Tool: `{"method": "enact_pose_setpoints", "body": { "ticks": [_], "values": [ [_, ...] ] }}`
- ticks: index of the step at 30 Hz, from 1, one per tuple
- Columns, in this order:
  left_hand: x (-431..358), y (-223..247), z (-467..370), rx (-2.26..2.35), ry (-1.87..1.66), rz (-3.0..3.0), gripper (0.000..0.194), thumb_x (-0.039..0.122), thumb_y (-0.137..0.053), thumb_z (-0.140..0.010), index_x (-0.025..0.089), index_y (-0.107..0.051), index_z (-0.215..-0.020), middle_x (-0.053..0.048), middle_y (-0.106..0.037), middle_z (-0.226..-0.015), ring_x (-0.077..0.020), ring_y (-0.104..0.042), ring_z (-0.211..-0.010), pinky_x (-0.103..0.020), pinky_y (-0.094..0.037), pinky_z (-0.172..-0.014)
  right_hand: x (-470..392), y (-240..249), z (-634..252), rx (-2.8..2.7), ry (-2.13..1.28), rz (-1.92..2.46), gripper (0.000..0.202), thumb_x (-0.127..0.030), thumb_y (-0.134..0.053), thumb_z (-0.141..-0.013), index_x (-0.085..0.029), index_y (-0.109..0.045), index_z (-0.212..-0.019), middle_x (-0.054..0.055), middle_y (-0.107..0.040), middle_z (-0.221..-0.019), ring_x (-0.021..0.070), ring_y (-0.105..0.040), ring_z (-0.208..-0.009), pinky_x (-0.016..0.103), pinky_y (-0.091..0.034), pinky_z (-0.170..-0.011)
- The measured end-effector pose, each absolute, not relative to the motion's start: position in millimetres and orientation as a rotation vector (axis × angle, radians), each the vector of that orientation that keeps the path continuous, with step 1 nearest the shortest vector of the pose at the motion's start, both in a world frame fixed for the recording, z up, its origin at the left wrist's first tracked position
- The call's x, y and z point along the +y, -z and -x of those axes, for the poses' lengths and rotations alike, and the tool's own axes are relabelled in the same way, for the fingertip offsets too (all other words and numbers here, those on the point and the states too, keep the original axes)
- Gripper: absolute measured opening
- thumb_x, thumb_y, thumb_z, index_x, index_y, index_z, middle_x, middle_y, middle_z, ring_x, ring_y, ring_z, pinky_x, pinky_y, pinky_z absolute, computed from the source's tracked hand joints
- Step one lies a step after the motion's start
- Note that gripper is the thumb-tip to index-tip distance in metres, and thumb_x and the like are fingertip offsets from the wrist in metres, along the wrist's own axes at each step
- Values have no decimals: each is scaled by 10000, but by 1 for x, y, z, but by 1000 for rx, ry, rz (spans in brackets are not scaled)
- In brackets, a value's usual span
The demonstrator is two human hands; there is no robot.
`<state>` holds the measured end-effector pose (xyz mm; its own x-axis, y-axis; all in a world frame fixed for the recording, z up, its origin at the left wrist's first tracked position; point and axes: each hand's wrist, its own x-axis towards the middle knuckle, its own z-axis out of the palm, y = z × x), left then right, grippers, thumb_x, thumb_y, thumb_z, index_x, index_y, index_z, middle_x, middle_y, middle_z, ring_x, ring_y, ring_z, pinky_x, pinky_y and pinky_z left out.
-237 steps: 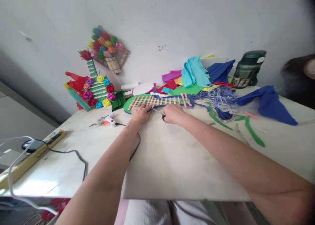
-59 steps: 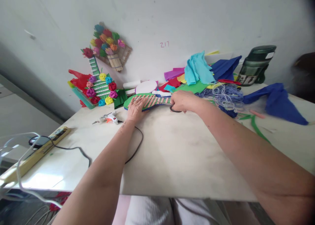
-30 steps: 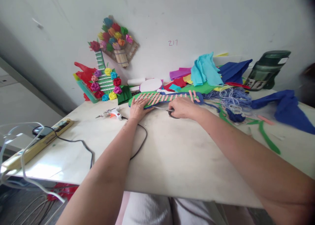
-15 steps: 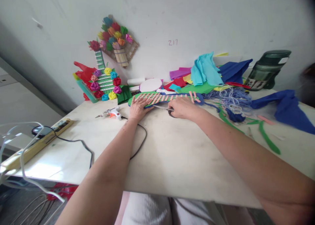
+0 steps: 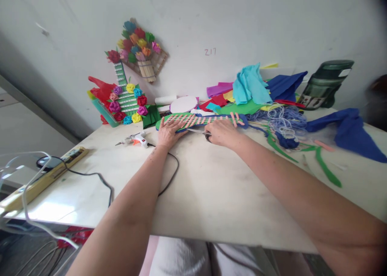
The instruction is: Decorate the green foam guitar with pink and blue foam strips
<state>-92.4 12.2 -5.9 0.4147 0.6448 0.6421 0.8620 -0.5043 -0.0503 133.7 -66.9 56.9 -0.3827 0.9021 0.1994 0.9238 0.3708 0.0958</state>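
A guitar-shaped craft piece (image 5: 197, 121) lies across the far middle of the table, green over a blue backing, with pale strings and pink strips across it. Pressed on its left part is my left hand (image 5: 169, 134), fingers stretched out and flat. My right hand (image 5: 223, 132) is closed around the dark handles of a pair of scissors (image 5: 196, 131). Their blades point left along the near edge of the piece, close to my left fingers. I cannot tell whether the blades touch the blue backing. The palm side of my right hand is hidden.
A glue gun (image 5: 139, 140) with a black cord lies left of my hands. Behind stands a flower-decorated guitar craft (image 5: 128, 99). Coloured paper (image 5: 250, 86), blue yarn (image 5: 284, 121), green scraps (image 5: 328, 169) and a dark green bottle (image 5: 328, 82) are on the right. A power strip (image 5: 51, 175) lies left.
The whole view has shifted slightly. Both hands stay in nearly the same place on the piece, with the scissors still in my right hand.
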Motion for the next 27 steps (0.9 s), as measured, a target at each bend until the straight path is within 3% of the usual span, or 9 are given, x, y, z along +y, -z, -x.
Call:
{"method": "enact_pose_setpoints", "body": {
  "ticks": [4, 10, 21, 27],
  "values": [
    [10, 4, 92, -1293, 805, 2307, 371, 492, -508, -815, 302, -633, -1108, -17, -610, -1183, -243, -498, -1186, -516, -106, -1118, -66, -57, -135, -2495, 304, 1676, 268, -210, -493, -754, -196, -694, -932, 122, -680, -956, 261, -614, -888, 378, -408, -773],
    [9, 2, 91, -1327, 815, 2304, 367, 483, -485, -829, 305, -632, -1114, -9, -618, -1169, -248, -483, -1200, -516, -105, -1124, -64, -61, -139, -2484, 281, 1684, 259, -263, -527, -733, -226, -704, -918, 106, -687, -935, 260, -614, -879, 337, -421, -702],
    [10, 5, 92, -1282, 795, 2298, 378, 495, -494, -821, 312, -625, -1125, -13, -618, -1171, -246, -507, -1175, -516, -67, -1125, -68, -55, -135, -2496, 319, 1672, 262, -205, -490, -744, -183, -697, -904, 121, -686, -912, 258, -624, -838, 354, -421, -715],
    [8, 4, 92, -1303, 784, 2300, 368, 505, -498, -815, 330, -627, -1113, 2, -616, -1173, -241, -510, -1173, -514, -88, -1122, -67, -63, -141, -2483, 222, 1692, 264, -245, -525, -729, -230, -708, -917, 102, -686, -944, 252, -604, -897, 343, -418, -738]
  ]
}}
